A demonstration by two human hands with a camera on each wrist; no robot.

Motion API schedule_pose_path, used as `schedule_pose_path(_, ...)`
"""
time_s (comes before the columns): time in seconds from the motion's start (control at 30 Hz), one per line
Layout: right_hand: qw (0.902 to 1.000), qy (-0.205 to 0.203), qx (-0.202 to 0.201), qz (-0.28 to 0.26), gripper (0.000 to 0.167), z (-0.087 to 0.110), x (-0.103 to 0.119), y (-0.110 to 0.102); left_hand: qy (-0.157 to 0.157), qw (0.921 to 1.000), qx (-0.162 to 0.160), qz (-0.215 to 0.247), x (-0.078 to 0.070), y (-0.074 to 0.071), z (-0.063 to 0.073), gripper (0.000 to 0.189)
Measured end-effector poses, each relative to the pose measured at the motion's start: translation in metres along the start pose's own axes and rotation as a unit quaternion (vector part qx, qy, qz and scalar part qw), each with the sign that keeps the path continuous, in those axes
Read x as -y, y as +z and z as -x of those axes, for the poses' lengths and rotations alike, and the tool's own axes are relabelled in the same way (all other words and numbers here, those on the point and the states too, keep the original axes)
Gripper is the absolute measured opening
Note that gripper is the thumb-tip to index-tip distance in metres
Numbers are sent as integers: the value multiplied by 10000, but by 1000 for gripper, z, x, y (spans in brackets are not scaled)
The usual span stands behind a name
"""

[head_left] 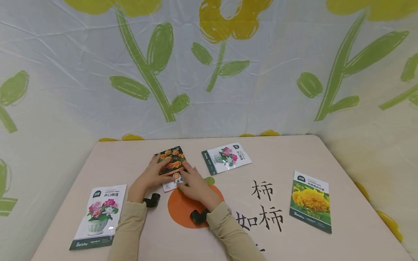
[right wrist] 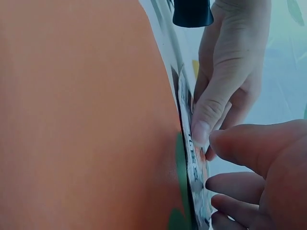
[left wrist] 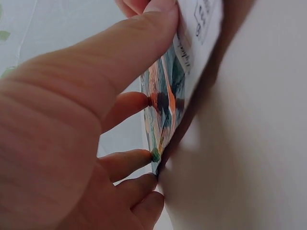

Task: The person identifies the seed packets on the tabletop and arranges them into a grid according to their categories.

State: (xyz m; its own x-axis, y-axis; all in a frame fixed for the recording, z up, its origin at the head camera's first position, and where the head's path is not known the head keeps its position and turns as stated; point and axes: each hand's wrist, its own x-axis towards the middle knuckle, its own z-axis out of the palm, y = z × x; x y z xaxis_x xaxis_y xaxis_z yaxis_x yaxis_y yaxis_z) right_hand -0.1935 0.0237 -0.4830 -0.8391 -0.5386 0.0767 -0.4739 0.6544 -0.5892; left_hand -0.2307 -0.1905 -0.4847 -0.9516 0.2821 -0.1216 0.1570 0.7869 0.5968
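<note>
A seed packet with orange flowers on a dark ground [head_left: 177, 155] and a white lower part lies on the table, slightly turned. My left hand [head_left: 151, 178] rests on its left side, fingers spread over the picture and thumb on the white part. My right hand [head_left: 196, 185] touches its right side with extended fingers. In the left wrist view, the thumb and fingertips meet the packet's face [left wrist: 178, 103]. From the right wrist, the packet [right wrist: 192, 165] appears nearly edge-on, flat against the table, with both hands' fingertips on it.
A white packet with a potted lotus [head_left: 98, 217] lies at front left, and a similar white packet [head_left: 226, 158] lies at the back. A yellow-flower packet [head_left: 310, 201] lies on the right. The tablecloth [head_left: 261, 156] bears a printed orange persimmon and black characters.
</note>
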Motion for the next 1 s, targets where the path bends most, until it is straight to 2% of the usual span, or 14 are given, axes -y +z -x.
schedule_pose_path(0.43,9998,-119,-160,-32,48,1,-3,-4,54,9999,112,-41,-9,7,-3,85)
schedule_pose_path(1.0,9997,-248,34,19,48,2,-8,-3,293,9995,113,-58,-14,13,-3,82)
